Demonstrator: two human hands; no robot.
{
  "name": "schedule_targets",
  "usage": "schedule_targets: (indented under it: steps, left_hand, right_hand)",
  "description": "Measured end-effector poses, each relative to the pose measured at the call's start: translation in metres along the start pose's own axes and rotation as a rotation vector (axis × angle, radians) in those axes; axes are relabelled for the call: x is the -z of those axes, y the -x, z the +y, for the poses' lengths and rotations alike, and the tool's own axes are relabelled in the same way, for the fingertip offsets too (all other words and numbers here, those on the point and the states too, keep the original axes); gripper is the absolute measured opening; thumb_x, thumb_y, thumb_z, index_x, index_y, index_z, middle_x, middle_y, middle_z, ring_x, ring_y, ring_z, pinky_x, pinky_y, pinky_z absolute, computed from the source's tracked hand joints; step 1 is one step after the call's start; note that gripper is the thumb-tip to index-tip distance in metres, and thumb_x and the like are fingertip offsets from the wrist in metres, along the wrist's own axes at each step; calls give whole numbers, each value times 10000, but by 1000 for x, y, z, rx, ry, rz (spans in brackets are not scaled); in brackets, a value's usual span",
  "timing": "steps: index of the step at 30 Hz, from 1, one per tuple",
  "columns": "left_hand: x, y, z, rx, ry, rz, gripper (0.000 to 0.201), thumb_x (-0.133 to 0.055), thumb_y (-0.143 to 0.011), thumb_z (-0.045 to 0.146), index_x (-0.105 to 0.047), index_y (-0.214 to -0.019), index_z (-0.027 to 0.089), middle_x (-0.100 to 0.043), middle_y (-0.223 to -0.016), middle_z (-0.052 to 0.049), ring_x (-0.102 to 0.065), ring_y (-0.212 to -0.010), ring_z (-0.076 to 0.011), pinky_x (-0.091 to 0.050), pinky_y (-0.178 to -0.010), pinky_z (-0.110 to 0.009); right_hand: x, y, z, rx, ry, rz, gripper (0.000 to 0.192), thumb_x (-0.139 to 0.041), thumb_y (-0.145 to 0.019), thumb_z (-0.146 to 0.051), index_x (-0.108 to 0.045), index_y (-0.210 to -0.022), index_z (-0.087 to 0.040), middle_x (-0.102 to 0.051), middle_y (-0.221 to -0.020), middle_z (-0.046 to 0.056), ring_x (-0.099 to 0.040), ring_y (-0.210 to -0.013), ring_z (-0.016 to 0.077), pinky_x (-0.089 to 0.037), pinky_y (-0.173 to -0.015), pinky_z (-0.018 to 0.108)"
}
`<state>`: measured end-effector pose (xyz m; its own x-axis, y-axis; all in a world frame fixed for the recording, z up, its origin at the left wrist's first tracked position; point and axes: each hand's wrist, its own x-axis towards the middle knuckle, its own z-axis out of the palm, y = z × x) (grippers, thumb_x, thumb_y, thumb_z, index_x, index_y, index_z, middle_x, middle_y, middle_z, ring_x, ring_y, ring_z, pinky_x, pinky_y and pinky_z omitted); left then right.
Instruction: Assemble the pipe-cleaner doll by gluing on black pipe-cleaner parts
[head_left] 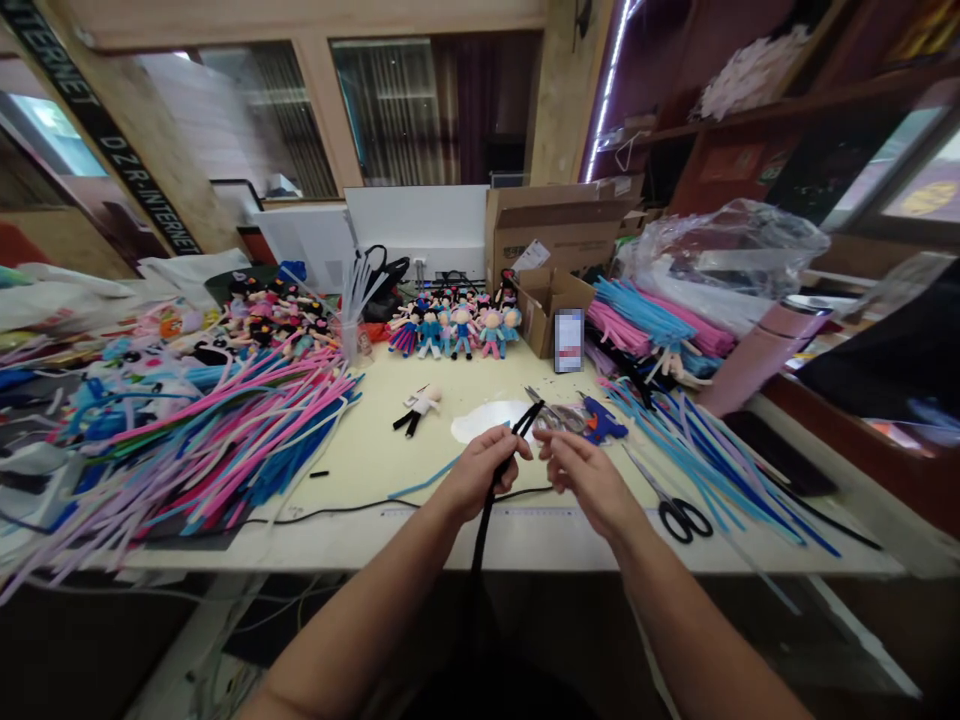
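My left hand [487, 470] is closed around black pipe cleaners [486, 525], whose upper ends stick out above the fingers and whose long ends hang down past the table edge. Just right of them is my right hand [589, 480], its fingers loosely bent and apart, with nothing visible in them. A small doll [421, 405] with a white top and black legs lies beyond my left hand. Behind my hands are a white sheet [487, 418], metal tools [559, 415] and a blue glue gun [602, 420].
Scissors [679, 515] with black handles lie at right, near blue pipe cleaners [720, 470]. A large pile of coloured pipe cleaners [247, 430] covers the left side. Finished dolls [459, 328], a cardboard box [536, 310], a phone [569, 340] and a pink flask [769, 355] stand farther back.
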<state>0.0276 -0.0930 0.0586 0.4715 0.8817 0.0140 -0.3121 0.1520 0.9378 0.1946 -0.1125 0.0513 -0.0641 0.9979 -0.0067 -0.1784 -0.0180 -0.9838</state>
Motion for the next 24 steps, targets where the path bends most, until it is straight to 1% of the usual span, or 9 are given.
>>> schedule_targets:
  steps: [2,5,8,10,11,14,17,20,24]
  left_hand:
    - [-3,4,1,11,-63,-31,290,-538,-834,433,-563,-818,145,-443,-463,50,-345,-371,-44,-212,-378,-174]
    - [-3,8,1,22,-91,-49,298,-562,-815,446,-566,-821,148,-547,-596,10,-445,-420,-57,-287,-400,-184]
    - [-2,8,2,15,-69,-39,290,-589,-797,438,-550,-803,151,-619,-839,-41,-518,-478,-61,-333,-411,-194]
    - [-3,8,2,9,-59,-41,281,-589,-800,427,-542,-799,150,-615,-956,-58,-536,-499,-59,-342,-412,-195]
    - [-4,7,2,7,-58,-45,275,-586,-804,421,-540,-800,150,-611,-979,-61,-540,-504,-58,-345,-413,-194]
    - [-5,6,1,1,-60,-60,262,-577,-815,410,-537,-798,151,-606,-940,-52,-531,-505,-59,-340,-412,-190]
    - [-5,5,-1,3,-85,-74,261,-558,-829,407,-550,-798,147,-580,-773,-21,-466,-461,-47,-304,-401,-182]
    - [-5,5,-3,8,-125,-77,275,-540,-841,409,-571,-795,139,-529,-658,2,-414,-438,-43,-279,-400,-180]
    - [-5,6,-2,25,-118,-83,287,-558,-827,419,-583,-790,136,-555,-698,-16,-444,-458,-52,-294,-410,-187]
  right_hand:
    - [0,-16,-14,58,3,4,352,-679,-709,-469,-674,-878,-160,-565,-696,8,-439,-523,75,-318,-450,215]
    - [-5,-26,-20,75,40,-46,293,-693,-689,-439,-658,-704,-149,-491,-536,-26,-390,-472,69,-285,-441,226]
    - [-9,-26,-17,73,51,-74,276,-686,-692,-422,-673,-705,-147,-492,-516,-26,-387,-472,73,-276,-446,232]
    - [-10,-26,-15,73,53,-79,281,-678,-702,-420,-693,-738,-142,-515,-538,-16,-394,-487,75,-278,-454,234]
    - [-10,-26,-14,72,50,-78,285,-677,-704,-418,-704,-758,-140,-520,-541,-14,-395,-492,76,-278,-458,234]
    - [-8,-27,-12,69,29,-67,313,-684,-702,-411,-728,-849,-138,-522,-534,-17,-392,-494,76,-270,-465,235]
    - [-6,-27,-12,62,21,-54,334,-698,-689,-407,-731,-887,-141,-539,-552,-15,-388,-484,72,-257,-462,239]
    - [-5,-27,-10,59,28,-50,289,-709,-678,-398,-720,-825,-149,-554,-575,-17,-395,-480,69,-257,-461,240]
    - [-6,-26,-9,64,16,-47,245,-718,-667,-388,-660,-709,-154,-539,-552,-31,-406,-476,70,-266,-467,238]
